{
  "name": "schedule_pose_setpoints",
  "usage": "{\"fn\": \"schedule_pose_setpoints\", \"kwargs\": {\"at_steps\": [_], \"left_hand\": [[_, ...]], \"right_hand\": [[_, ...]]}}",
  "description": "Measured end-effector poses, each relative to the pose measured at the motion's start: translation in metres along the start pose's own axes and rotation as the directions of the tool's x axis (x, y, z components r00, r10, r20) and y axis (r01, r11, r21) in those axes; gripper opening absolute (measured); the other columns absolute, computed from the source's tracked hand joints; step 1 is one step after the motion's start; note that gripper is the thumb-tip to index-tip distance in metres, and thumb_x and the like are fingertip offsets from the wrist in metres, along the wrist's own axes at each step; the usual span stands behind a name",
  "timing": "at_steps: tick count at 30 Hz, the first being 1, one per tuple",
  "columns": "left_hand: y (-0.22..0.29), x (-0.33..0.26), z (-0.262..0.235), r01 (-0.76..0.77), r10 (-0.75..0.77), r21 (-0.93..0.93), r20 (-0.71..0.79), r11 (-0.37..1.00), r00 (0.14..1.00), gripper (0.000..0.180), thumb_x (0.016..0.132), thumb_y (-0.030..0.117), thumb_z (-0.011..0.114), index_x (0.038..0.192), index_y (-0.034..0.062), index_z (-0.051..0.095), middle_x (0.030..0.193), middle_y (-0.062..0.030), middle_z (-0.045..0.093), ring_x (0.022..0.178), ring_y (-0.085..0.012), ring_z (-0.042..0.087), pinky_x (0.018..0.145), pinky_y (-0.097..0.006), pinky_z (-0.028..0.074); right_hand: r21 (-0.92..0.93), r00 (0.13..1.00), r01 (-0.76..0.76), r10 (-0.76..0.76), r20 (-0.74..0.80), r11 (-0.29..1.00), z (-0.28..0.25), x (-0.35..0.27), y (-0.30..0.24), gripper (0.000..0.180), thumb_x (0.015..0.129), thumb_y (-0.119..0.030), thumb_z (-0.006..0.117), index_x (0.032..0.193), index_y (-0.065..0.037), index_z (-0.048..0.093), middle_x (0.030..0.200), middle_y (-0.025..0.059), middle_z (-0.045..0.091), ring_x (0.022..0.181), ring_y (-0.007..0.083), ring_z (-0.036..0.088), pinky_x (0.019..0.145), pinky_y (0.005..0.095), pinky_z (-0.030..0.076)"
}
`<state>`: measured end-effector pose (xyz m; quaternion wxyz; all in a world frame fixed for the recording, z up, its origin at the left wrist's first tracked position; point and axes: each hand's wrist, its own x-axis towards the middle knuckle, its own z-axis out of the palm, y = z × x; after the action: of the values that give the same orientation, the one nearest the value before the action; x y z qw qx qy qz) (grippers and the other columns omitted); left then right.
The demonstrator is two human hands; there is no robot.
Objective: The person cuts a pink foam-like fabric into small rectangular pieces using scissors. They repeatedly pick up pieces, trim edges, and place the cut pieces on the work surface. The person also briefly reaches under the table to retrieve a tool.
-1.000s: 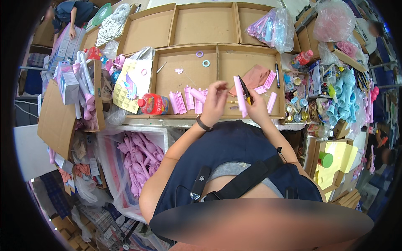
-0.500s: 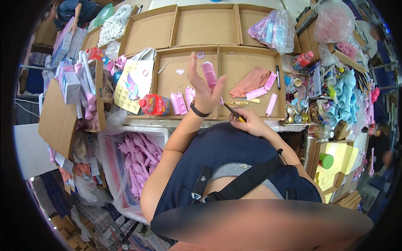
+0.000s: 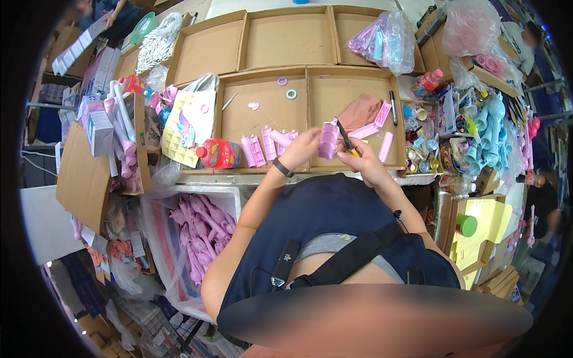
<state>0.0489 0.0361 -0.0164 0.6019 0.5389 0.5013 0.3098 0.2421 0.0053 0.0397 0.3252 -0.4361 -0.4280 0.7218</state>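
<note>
Now the left hand (image 3: pixel 303 146) is closed around a small pink ridged plastic piece (image 3: pixel 327 139) above the brown cardboard tray (image 3: pixel 358 89), and the right hand (image 3: pixel 363 162) pinches a thin yellow-and-black tool (image 3: pixel 346 138), so hold the piece steady and keep fingers off the tip.

- In front of you is a work table (image 3: pixel 239 177) covered with shallow cardboard trays (image 3: pixel 262 116).
- The near left tray holds a red bottle (image 3: pixel 218 153) on its side, some pink plastic pieces (image 3: pixel 253 150) standing in a row, and two small rings (image 3: pixel 286 87), one purple and one blue.
- The near right tray (image 3: pixel 325 95) holds a pinkish cloth (image 3: pixel 361 111), a black pen (image 3: pixel 393 98) and a few flat pink bars (image 3: pixel 385 146).
- A back tray has a clear bag of pink and blue parts (image 3: pixel 382 42) in it.
- A sticker sheet in a bag (image 3: pixel 188 122) leans at the left edge.
- Little paint pots (image 3: pixel 421 134) crowd the right side.
</note>
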Motion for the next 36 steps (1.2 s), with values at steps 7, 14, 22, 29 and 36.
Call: {"fn": "schedule_pose_setpoints", "kwargs": {"at_steps": [7,14,22,29,36], "left_hand": [[0.005,-0.008,0.009,-0.380,0.572,0.606,-0.155,0.699,0.805,0.045,0.073,0.004,0.059,0.117,0.0021,0.047,0.117,-0.0188,0.051,0.111,-0.0328,0.048,0.093,-0.039,0.039],[0.047,-0.015,0.001,-0.628,0.591,0.761,0.585,-0.163,0.555,0.047,0.075,0.013,0.052,0.120,0.0251,0.052,0.129,-0.0050,0.042,0.121,-0.0278,0.036,0.100,-0.047,0.030],[0.061,-0.008,0.011,-0.885,0.590,0.456,0.692,0.092,0.417,0.029,0.068,0.005,0.058,0.097,0.0068,0.057,0.100,-0.0085,0.060,0.097,-0.0252,0.057,0.087,-0.041,0.044],[0.045,-0.006,0.003,-0.326,0.301,-0.531,-0.135,0.782,0.944,0.039,0.095,0.018,0.039,0.129,-0.0005,0.032,0.126,-0.0198,0.044,0.112,-0.0278,0.048,0.093,-0.037,0.040],[0.029,-0.018,0.036,-0.342,0.292,-0.568,-0.180,0.749,0.939,0.046,0.096,0.017,0.036,0.136,0.0015,0.020,0.133,-0.0205,0.036,0.123,-0.0259,0.037,0.103,-0.039,0.026]], "right_hand": [[0.222,0.979,-0.189,0.200,-0.026,0.956,-0.012,0.008,0.008,0.022,0.077,-0.015,0.062,0.099,-0.012,0.055,0.063,-0.0071,0.043,0.047,0.0007,0.030,0.038,0.0174,0.021],[0.303,0.929,-0.361,0.313,0.197,0.882,-0.030,0.016,0.025,0.004,0.073,-0.009,0.051,0.075,-0.013,0.050,0.055,-0.0074,0.031,0.042,0.0020,0.023,0.037,0.0194,0.014],[0.246,0.897,-0.434,0.392,0.202,0.867,-0.033,0.018,0.044,0.017,0.073,-0.005,0.048,0.088,-0.014,0.049,0.061,-0.0063,0.037,0.043,0.0010,0.026,0.035,0.0176,0.017],[0.049,0.930,0.189,-0.163,-0.330,0.981,-0.018,0.011,0.034,0.024,0.085,-0.027,0.058,0.099,-0.007,0.052,0.076,-0.0015,0.051,0.062,0.0056,0.050,0.043,0.0192,0.036],[0.493,0.983,0.140,-0.062,-0.172,0.859,-0.004,0.028,0.019,0.016,0.087,-0.020,0.057,0.095,-0.008,0.050,0.072,-0.0014,0.049,0.057,0.0040,0.044,0.045,0.0181,0.033]]}}
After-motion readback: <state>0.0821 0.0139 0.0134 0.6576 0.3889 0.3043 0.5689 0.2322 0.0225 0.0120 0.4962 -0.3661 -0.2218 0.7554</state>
